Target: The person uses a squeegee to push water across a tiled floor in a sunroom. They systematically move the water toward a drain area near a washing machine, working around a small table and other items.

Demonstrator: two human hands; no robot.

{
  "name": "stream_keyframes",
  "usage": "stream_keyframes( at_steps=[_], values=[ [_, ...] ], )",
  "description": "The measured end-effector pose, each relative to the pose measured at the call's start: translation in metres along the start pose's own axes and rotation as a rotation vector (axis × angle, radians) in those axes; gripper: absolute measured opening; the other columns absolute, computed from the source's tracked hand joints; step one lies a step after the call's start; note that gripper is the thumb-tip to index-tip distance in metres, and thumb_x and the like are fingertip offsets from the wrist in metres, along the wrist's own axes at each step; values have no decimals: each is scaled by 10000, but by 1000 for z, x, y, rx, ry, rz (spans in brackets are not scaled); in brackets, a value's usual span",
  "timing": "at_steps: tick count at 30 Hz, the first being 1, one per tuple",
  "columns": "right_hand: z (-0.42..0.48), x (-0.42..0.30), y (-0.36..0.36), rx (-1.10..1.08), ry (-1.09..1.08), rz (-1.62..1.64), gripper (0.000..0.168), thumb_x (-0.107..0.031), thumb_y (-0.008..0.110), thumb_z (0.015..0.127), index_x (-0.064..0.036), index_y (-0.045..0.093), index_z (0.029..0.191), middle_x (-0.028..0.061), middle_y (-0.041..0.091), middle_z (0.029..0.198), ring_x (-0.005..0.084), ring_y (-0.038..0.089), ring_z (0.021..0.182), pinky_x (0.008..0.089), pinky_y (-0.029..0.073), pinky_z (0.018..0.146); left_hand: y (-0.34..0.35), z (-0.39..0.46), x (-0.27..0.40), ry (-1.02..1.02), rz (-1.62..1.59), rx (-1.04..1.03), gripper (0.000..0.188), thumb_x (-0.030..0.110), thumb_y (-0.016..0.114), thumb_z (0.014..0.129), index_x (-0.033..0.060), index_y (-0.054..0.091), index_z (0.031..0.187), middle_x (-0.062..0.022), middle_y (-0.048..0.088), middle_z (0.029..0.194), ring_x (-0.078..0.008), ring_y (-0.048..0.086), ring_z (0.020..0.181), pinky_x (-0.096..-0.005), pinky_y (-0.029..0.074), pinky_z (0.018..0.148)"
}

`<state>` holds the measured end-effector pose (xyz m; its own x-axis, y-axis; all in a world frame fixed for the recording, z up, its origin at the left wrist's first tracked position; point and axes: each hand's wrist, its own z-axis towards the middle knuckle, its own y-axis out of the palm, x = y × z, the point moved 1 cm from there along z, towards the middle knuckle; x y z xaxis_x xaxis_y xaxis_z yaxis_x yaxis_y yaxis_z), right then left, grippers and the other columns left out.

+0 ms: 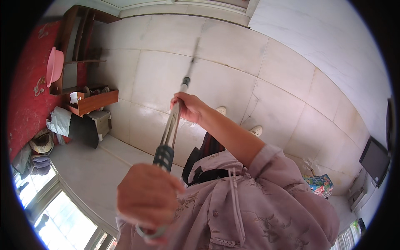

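A telescopic metal pole (171, 125) slants away from my body over the tiled floor, with a dark grip sleeve (163, 157) near its top and a dark collar (186, 81) lower down. My left hand (147, 193), wearing a pale bangle (153, 231), is closed around the pole's upper end and hides it. Farther down the shaft, my right hand (190, 107) wraps round the bare metal below that grip. The pole's far end (197, 47) is blurred, so what it carries cannot be made out.
At left, a brown wooden shelf unit (59, 75) and a wooden drawer (98, 102) stand by a red wall covering (23, 103). A pink plastic basin (55, 67) is there too. A flat screen (375, 161) and a floral-patterned bag (320, 184) are at right. My pale shoes (257, 131) rest on the floor.
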<state>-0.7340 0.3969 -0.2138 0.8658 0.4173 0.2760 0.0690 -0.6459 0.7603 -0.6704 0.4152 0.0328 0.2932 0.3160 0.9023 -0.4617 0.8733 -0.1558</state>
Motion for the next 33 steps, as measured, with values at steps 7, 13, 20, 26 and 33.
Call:
stream_keyframes(
  at_steps=[7,13,20,26,33],
  values=[
    [-133,-43,-77,67,-385,180,85,-55,450,770,6,394,753,93,472,661,200,486,652,331,440,659,12,31,-22,10,-566,-177,207,201,529,589,41,435,500,-35,458,494,-169,451,407,-324,464,474],
    [-197,-144,-219,457,-682,63,41,-13,413,738,6,393,707,101,437,648,209,466,619,317,427,610,117,21,-126,-152,-688,129,229,253,489,658,46,432,579,-49,451,537,-179,437,499,-389,343,720],
    [-136,-89,-123,-160,-652,341,103,-75,494,763,18,474,722,131,515,720,238,515,728,326,426,752,57,37,-60,-136,-546,418,267,279,499,637,137,315,506,19,329,420,-80,316,393,-253,269,516],
    [-121,-52,-46,-77,-354,494,41,-16,450,757,-11,410,754,82,471,695,211,535,661,339,483,614,34,41,2,-131,-346,573,259,237,514,598,135,296,502,22,296,402,-78,259,355,-233,267,514],
    [-222,-103,-166,-108,-662,474,73,-57,428,783,5,418,746,114,494,704,221,509,730,387,441,756,155,94,-51,-237,-610,278,214,210,455,606,126,284,509,12,258,407,-89,247,388,-249,273,549]
  ],
)
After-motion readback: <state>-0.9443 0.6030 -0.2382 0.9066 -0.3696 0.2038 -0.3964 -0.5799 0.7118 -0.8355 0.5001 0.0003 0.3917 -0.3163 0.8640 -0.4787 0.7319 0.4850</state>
